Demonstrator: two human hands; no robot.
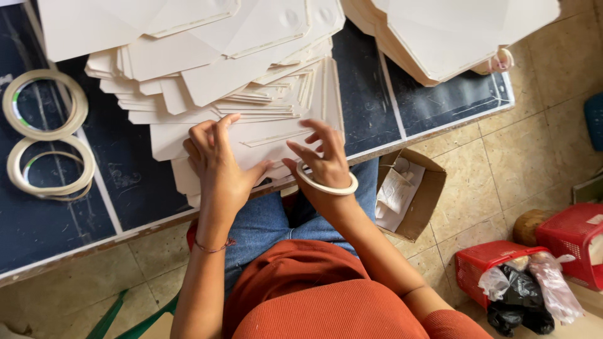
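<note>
My left hand [220,164] rests flat on the near end of a fanned stack of cream card cut-outs [251,107], fingers spread on the top sheet. My right hand [321,157] hovers beside it with curled fingers touching the same sheet's edge. A roll of white tape [326,186] sits around my right wrist like a bangle. The stack lies on a dark blue table [125,194] with a white border line.
Two rolls of white tape [47,135] lie at the table's left. More card stacks [452,34] sit at the top right. An open cardboard box [411,194] with paper scraps stands on the tiled floor, with red baskets [568,235] further right.
</note>
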